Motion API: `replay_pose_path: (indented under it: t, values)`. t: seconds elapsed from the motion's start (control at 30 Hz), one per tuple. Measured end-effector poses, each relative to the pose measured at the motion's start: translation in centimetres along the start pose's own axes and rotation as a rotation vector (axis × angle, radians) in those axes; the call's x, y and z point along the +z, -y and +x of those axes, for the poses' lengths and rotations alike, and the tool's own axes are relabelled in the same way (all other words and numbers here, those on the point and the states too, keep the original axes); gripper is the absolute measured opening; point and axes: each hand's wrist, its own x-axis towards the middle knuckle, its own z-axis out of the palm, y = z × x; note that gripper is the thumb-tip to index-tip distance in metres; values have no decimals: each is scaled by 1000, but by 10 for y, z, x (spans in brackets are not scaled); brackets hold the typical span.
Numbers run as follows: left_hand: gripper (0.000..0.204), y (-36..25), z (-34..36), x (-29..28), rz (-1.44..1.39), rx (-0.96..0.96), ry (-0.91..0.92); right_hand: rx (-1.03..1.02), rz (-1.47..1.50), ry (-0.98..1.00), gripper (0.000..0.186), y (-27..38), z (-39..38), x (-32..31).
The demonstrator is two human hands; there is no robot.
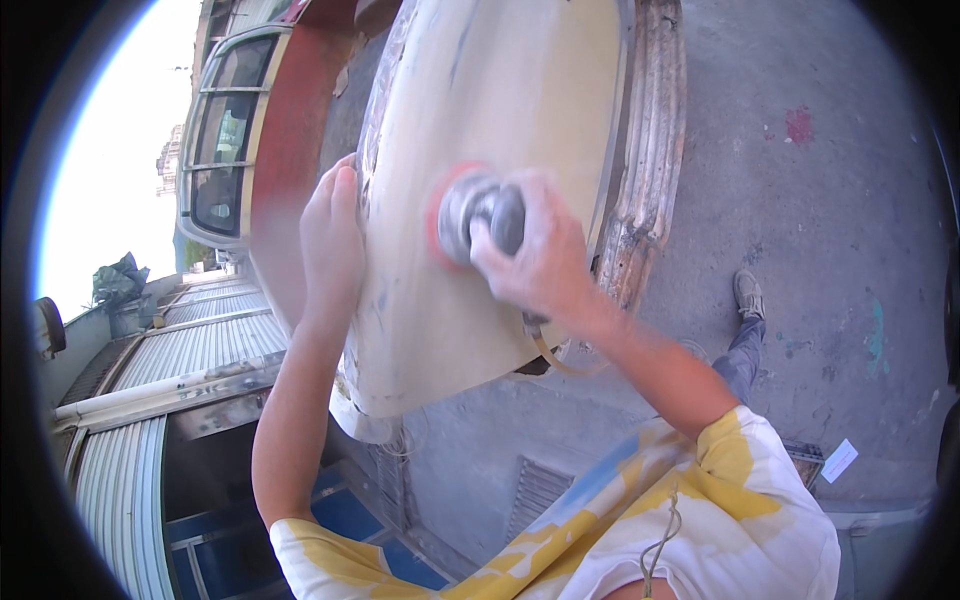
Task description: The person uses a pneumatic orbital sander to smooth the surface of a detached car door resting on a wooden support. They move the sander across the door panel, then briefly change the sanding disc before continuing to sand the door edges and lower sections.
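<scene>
A long cream-coloured vehicle body panel [500, 100] with smooth filler-like patches and dark streaks lies in front of me. My right hand [545, 245] is wrapped round a round orbital sander [470, 215]. Its reddish pad edge is against the panel's face, near the middle, and blurred by motion. A pale hose [560, 362] runs from the sander, below my right wrist. At the panel's left edge, my left hand [332, 235] grips the rim, its fingers pointing away from me and partly hidden.
A weathered, paint-spattered beam [648, 150] runs along the panel's right side. A red and cream vehicle [290, 130] with windows stands at the left. Corrugated roofing [205, 335] is at lower left. My shoe [748, 293] is on the grey concrete floor [820, 220], near a white paper [839, 460].
</scene>
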Motion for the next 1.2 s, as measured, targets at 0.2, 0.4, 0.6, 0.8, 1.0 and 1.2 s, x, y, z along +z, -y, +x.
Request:
replay_pose_path:
  t: [0.2,0.4,0.6,0.8,1.0,1.2]
  values:
    - [52,1,-1,0,-4,6,-7,66,18,96,41,7,-7,-1]
    - [51,-1,-2,1,16,-4,-3,-2,-23,24,39,0,-8,-4]
    - [51,-4,-2,0,-2,-11,3,-42,17,93,41,6,-24,-2]
    - [52,-10,-4,2,-203,-85,-5,-88,24,57,45,8,-29,3]
    - [55,-11,-3,4,-453,-178,3,-122,71,51,48,11,-29,14]
    - [57,-12,-3,3,-484,-197,3,-108,-9,106,50,21,-69,4]
